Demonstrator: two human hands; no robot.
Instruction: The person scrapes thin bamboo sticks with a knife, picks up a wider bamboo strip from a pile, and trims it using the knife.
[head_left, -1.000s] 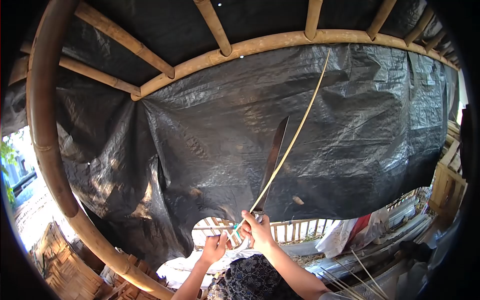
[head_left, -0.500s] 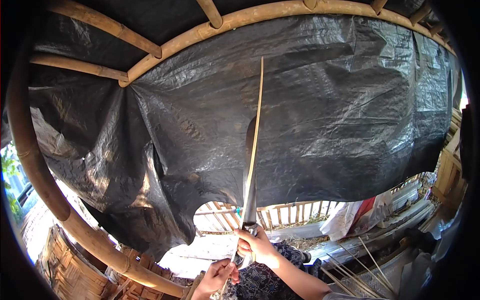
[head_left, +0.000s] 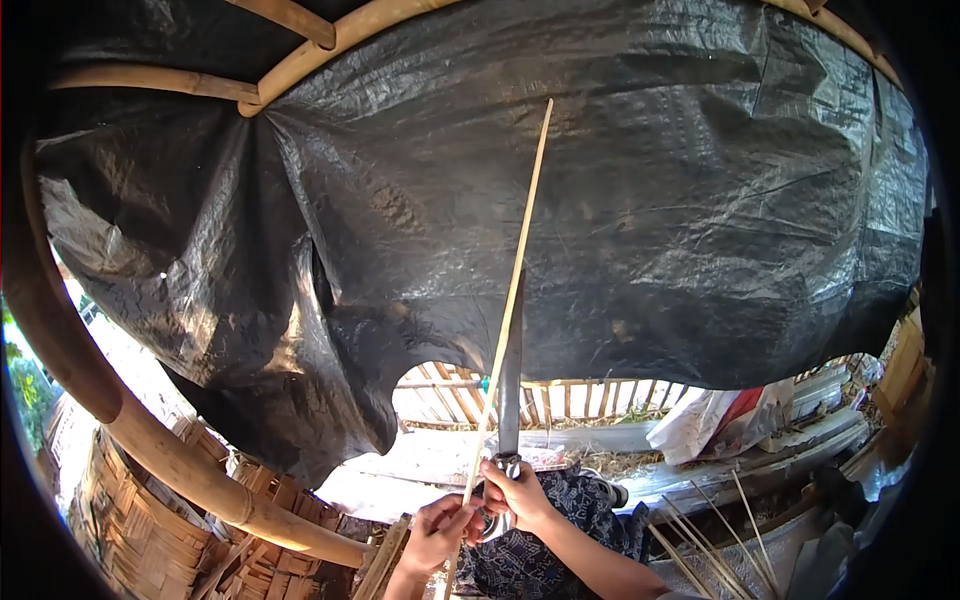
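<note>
Black sheeting (head_left: 650,250) hangs at the far side in the head view. Left hand (head_left: 440,530): fingers closed around a thin strip (head_left: 525,230), which rises toward the sheeting. Right hand (head_left: 517,497), just beside: fingers curled around a long knife (head_left: 509,410), blade upright, partly behind the strip. Thin sticks (head_left: 757,540): near right.

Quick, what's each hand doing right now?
Left hand: closed, holding the thin pale strip.
Right hand: closed, holding the long knife.
</note>
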